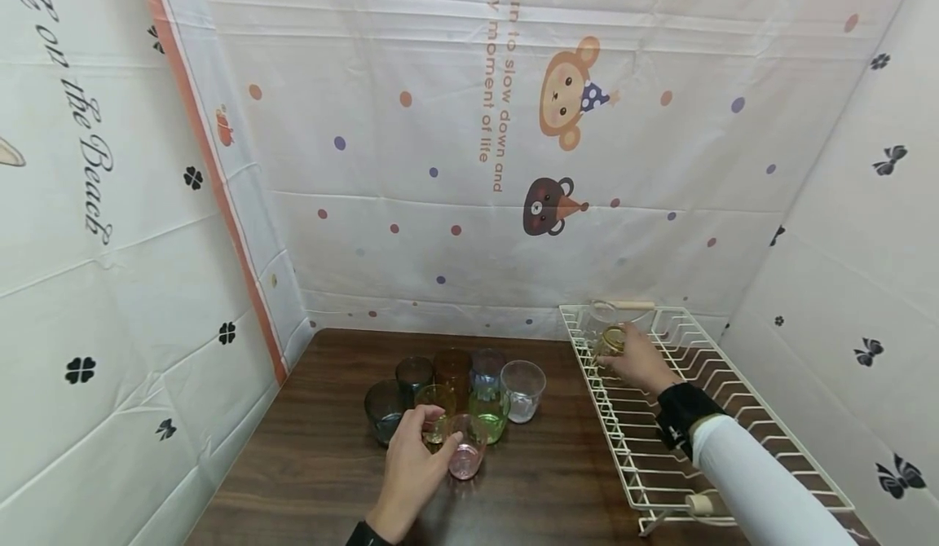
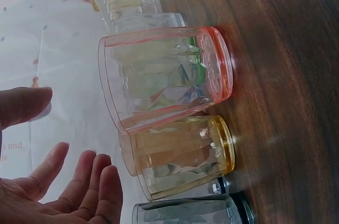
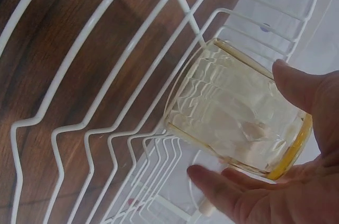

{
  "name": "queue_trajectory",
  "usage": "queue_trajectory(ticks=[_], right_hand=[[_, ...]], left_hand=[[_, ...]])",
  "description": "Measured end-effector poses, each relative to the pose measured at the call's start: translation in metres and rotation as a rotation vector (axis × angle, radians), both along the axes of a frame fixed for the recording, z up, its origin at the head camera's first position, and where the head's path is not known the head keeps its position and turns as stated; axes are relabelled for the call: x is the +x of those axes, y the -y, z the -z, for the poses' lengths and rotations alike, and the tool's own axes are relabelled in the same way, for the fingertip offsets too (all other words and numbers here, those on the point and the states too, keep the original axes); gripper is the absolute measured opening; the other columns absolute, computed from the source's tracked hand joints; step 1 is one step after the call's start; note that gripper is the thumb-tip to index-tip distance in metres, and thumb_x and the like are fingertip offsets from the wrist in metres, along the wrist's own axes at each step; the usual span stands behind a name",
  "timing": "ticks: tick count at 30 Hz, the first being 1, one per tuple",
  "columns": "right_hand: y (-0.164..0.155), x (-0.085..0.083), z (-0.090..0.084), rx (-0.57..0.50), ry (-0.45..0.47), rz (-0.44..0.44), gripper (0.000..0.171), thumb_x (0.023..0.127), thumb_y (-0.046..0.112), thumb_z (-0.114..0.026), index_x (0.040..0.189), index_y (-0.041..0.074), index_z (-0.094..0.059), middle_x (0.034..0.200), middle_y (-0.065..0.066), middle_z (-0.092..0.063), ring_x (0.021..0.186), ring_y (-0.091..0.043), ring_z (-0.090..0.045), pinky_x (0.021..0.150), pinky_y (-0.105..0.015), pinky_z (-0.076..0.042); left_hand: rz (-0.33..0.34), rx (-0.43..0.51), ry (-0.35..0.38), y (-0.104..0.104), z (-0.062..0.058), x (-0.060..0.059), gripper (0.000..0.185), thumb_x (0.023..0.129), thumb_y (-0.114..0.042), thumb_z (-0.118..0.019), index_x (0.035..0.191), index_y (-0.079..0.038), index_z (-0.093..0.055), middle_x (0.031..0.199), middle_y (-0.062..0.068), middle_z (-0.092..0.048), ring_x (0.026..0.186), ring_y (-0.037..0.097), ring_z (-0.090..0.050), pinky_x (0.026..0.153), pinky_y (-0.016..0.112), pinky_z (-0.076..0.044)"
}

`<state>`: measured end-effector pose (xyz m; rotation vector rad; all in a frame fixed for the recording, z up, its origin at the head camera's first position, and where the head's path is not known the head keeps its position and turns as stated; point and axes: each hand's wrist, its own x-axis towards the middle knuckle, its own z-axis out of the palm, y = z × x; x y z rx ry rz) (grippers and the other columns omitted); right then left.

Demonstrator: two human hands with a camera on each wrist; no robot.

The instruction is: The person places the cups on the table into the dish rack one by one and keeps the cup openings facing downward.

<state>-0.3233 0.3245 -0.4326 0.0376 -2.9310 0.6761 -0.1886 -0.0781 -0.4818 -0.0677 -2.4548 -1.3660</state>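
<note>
Yellow-tinted tumbler, see-through, with rippled walls and a thick amber base, is tilted upside down at the far left corner of a white wire rack; I cannot tell whether its rim touches the bars. Creased white cloth, printed with dots, bows and animal heads, rises on three sides. Below it spreads a dark brown surface with wood grain. Along its right edge stands the rack, a grid of thin rods bent into slots. My right hand, below a white sleeve, grips the yellow-tinted tumbler, thumb on one side, fingers on the other. My left hand holds nothing, its fingers relaxed and apart, just beside a pink tumbler with faceted walls. That one stands upright, nearest to me in a cluster toward the surface's far edge, left of the rack. Around it are a wide colourless tumbler, a dark grey tumbler, a green tumbler and an upright yellow tumbler. Smallest is a pale cylindrical fitting on the rack's near edge.
</note>
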Motion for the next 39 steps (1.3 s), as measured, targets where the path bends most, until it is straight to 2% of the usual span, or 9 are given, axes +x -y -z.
queue_trajectory(ticks=[4, 7, 15, 24, 28, 34, 39], right_hand=[[0.000, 0.003, -0.006, 0.017, 0.043, 0.002, 0.101, 0.097, 0.031, -0.078, 0.156, -0.024, -0.016, 0.147, -0.055, -0.039, 0.137, -0.067, -0.045, 0.114, -0.071, -0.041], [0.002, 0.006, -0.012, 0.022, 0.054, 0.005, 0.105, 0.097, 0.033, -0.077, 0.156, -0.025, -0.013, 0.149, -0.056, -0.035, 0.140, -0.068, -0.040, 0.116, -0.072, -0.039], [0.005, 0.014, -0.017, 0.075, 0.020, 0.027, 0.104, 0.098, 0.039, -0.076, 0.157, -0.023, -0.017, 0.146, -0.056, -0.037, 0.137, -0.070, -0.040, 0.113, -0.074, -0.039], [0.006, 0.022, -0.019, 0.060, -0.043, 0.088, 0.102, 0.103, 0.049, -0.065, 0.162, -0.017, -0.014, 0.153, -0.055, -0.029, 0.142, -0.071, -0.029, 0.116, -0.080, -0.029], [0.009, 0.032, -0.024, 0.049, -0.069, 0.081, 0.106, 0.102, 0.051, -0.068, 0.163, -0.015, -0.013, 0.155, -0.054, -0.027, 0.144, -0.071, -0.027, 0.116, -0.081, -0.027], [0.027, 0.051, -0.031, 0.109, -0.122, 0.027, 0.104, 0.098, 0.047, -0.074, 0.162, -0.014, -0.019, 0.153, -0.050, -0.035, 0.143, -0.068, -0.034, 0.113, -0.081, -0.034], [0.045, 0.071, -0.035, 0.098, -0.164, -0.012, 0.103, 0.096, 0.048, -0.077, 0.163, -0.010, -0.023, 0.156, -0.046, -0.036, 0.145, -0.066, -0.035, 0.111, -0.080, -0.037]], left_hand=[[0.002, 0.010, -0.006, 0.000, 0.001, 0.000, 0.036, 0.083, -0.024, -0.091, 0.113, -0.016, -0.072, 0.112, 0.006, -0.071, 0.097, 0.024, -0.067, 0.079, 0.031, -0.050], [-0.002, 0.006, -0.017, 0.000, 0.001, -0.001, 0.036, 0.082, -0.024, -0.092, 0.112, -0.016, -0.072, 0.112, 0.005, -0.072, 0.097, 0.023, -0.067, 0.080, 0.031, -0.050], [-0.002, -0.018, -0.022, -0.002, 0.000, -0.002, 0.038, 0.082, -0.025, -0.092, 0.113, -0.017, -0.072, 0.114, 0.003, -0.071, 0.100, 0.024, -0.067, 0.082, 0.035, -0.051], [-0.007, -0.125, -0.035, -0.008, 0.005, -0.005, 0.048, 0.082, -0.034, -0.092, 0.120, -0.012, -0.072, 0.121, 0.007, -0.068, 0.110, 0.025, -0.065, 0.088, 0.045, -0.055], [-0.018, -0.188, -0.070, -0.013, 0.008, -0.006, 0.051, 0.083, -0.037, -0.092, 0.122, -0.012, -0.071, 0.125, 0.007, -0.066, 0.116, 0.028, -0.064, 0.091, 0.050, -0.056], [-0.001, -0.281, -0.100, -0.017, 0.012, -0.005, 0.055, 0.082, -0.038, -0.093, 0.125, -0.013, -0.070, 0.125, 0.007, -0.064, 0.112, 0.027, -0.063, 0.088, 0.049, -0.055], [0.013, -0.310, -0.078, -0.022, 0.012, -0.005, 0.059, 0.081, -0.039, -0.094, 0.126, -0.012, -0.069, 0.126, 0.008, -0.063, 0.114, 0.029, -0.061, 0.094, 0.053, -0.055]])
